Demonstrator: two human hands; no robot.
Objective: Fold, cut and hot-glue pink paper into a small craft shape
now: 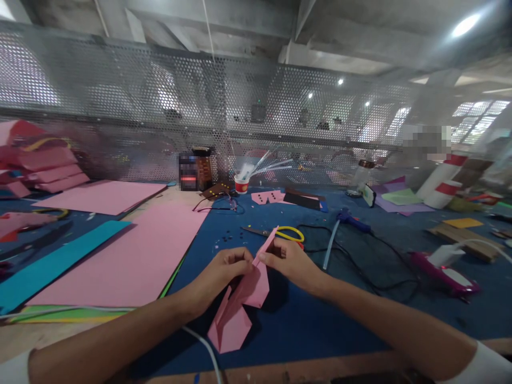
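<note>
Between my two hands is a folded pink paper piece (256, 285) with angled flaps, its lower part hanging down toward the table's front edge. My left hand (226, 269) pinches it near the upper fold, fingers curled. My right hand (290, 261) grips the narrow upper strip between thumb and fingers. Just behind my right hand lie scissors (294, 233) with yellow handles, partly covered by the hand and the paper. Small dark bits (228, 236) are scattered on the blue table beyond my left hand.
Large pink sheets (160, 240) and a teal strip (72, 261) lie left. A blue glue gun (354, 220) with its cord and a magenta power strip (444, 274) are right. Behind stand a paper cup (241, 184) of clear sticks and a brown jar (202, 168).
</note>
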